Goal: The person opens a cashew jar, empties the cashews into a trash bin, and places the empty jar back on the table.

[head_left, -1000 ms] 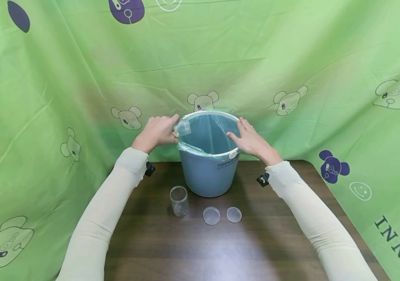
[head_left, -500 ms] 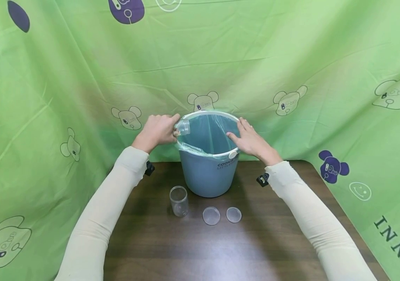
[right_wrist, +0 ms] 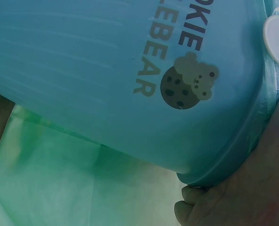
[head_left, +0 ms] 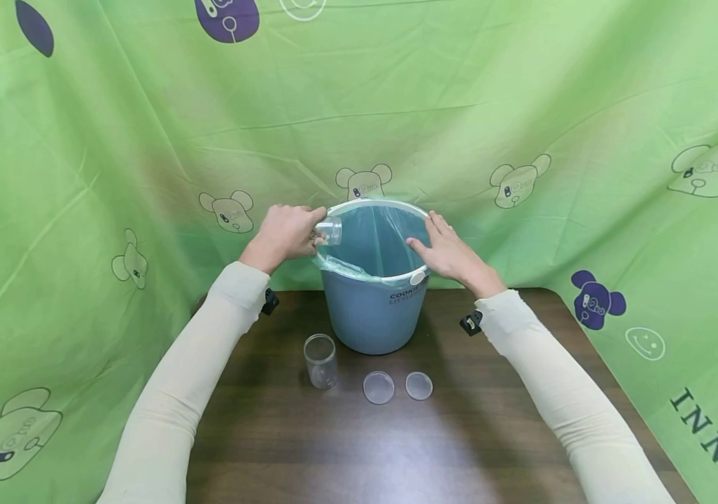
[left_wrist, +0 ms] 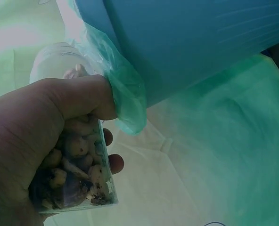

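Note:
My left hand (head_left: pixel 290 234) grips a clear jar (head_left: pixel 330 231) tilted on its side, its mouth over the left rim of a lined blue trash can (head_left: pixel 374 315). In the left wrist view, my thumb and fingers wrap around the jar (left_wrist: pixel 102 188), and lumpy pale and brown pieces (left_wrist: pixel 76 165) lie inside it; their kind is unclear. My right hand (head_left: pixel 450 252) rests on the can's right rim, fingers extended along it and thumb over the opening. Two fingertips (right_wrist: pixel 191 195) show past the rim in the right wrist view. A pale green bag (head_left: pixel 346 267) folds over the rim.
An uncovered clear jar (head_left: pixel 321 360) stands on the brown table (head_left: pixel 359 448), in front and left of the can. Two clear round lids, a left one (head_left: pixel 378 387) and a right one (head_left: pixel 418 386), lie beside it. A green printed curtain (head_left: pixel 359 105) surrounds the table.
My left hand has turned slightly, and the jar's mouth end has become more plainly visible above the rim. My right hand and the trash can have stayed in place.

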Tool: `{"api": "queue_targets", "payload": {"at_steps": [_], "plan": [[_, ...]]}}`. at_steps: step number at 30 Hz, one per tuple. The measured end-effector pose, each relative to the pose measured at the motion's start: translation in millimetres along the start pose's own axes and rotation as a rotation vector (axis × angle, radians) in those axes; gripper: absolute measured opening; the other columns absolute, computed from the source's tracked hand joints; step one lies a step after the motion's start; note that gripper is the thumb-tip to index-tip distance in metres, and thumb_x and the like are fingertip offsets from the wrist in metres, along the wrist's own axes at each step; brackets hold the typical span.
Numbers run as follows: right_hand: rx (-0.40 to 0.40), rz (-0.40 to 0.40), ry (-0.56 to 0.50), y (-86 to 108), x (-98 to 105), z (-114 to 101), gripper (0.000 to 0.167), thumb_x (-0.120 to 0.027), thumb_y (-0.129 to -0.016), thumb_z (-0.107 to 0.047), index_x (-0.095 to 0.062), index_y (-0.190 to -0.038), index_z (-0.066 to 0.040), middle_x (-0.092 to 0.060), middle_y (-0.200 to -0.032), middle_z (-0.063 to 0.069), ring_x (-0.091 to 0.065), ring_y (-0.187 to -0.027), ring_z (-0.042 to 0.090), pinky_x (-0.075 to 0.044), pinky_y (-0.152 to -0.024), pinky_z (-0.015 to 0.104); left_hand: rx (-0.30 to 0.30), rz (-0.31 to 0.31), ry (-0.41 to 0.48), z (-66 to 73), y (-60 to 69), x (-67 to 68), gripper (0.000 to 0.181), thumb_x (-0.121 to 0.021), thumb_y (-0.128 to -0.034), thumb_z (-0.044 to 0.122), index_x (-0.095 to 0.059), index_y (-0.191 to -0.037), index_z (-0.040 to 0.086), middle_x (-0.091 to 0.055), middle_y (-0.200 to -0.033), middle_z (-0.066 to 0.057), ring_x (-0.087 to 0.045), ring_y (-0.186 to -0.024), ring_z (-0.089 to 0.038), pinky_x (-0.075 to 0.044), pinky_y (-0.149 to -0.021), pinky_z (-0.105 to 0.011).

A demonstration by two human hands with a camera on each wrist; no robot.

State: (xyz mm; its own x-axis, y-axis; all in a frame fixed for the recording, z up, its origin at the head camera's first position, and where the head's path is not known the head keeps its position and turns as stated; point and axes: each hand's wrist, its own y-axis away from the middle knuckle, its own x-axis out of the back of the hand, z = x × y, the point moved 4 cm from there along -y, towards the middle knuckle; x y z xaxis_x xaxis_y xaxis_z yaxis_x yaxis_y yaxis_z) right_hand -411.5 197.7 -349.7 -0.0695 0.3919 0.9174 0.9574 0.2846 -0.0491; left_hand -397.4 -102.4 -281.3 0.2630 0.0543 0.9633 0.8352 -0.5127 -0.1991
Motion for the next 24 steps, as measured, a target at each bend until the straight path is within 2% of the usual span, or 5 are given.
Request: {"api": "queue_targets", "payload": {"at_steps": [7, 14, 20, 24], "plan": [[0.001, -0.001, -0.008, 2.3, 2.1, 0.0, 0.087, -0.033, -0.112, -0.055, -0.006, -0.167, 0.006, 0.004, -0.178, 0.025, 0.001, -0.165, 0.046, -0.006, -0.133, 0.057, -0.009, -0.002, -0.023, 1.5, -2.2, -0.5, 0.030, -0.078, -0.0907, 0.025, -0.062, -0.114, 0.016, -0.075, -0.102, -0.006, -0.071, -0.088, -0.031, -0.056, -0.084, -0.049], [0.001, 0.002, 0.001, 3.2, 2.3, 0.8, 0.087, -0.032, -0.112, -0.056, -0.007, -0.167, 0.007, 0.004, -0.178, 0.025, 0.000, -0.165, 0.046, -0.008, -0.133, 0.058, -0.020, 0.015, -0.030, 3.4, -3.3, -1.3, 0.026, -0.073, -0.0973, 0.028, -0.066, -0.120, 0.017, -0.077, -0.110, -0.008, -0.074, -0.097, -0.031, -0.055, -0.092, -0.052], [0.004, 0.004, -0.002, 2.0, 2.6, 1.5, 0.086, -0.033, -0.112, -0.054, -0.006, -0.167, 0.007, 0.004, -0.178, 0.025, 0.001, -0.165, 0.045, -0.007, -0.133, 0.058, -0.015, 0.015, -0.051, 5.1, -5.2, 1.3, 0.034, -0.076, -0.0902, 0.019, -0.067, -0.123, 0.020, -0.077, -0.113, -0.008, -0.073, -0.101, -0.031, -0.053, -0.092, -0.050], [0.003, -0.005, -0.007, 1.8, 2.0, 1.6, 0.083, -0.035, -0.113, -0.050, -0.006, -0.167, 0.006, 0.005, -0.177, 0.025, 0.002, -0.165, 0.045, -0.006, -0.133, 0.057, -0.015, 0.003, -0.057, 5.7, -5.7, 0.7, 0.038, -0.080, -0.0886, 0.020, -0.067, -0.125, 0.021, -0.077, -0.115, -0.008, -0.073, -0.103, -0.031, -0.053, -0.093, -0.050]]}}
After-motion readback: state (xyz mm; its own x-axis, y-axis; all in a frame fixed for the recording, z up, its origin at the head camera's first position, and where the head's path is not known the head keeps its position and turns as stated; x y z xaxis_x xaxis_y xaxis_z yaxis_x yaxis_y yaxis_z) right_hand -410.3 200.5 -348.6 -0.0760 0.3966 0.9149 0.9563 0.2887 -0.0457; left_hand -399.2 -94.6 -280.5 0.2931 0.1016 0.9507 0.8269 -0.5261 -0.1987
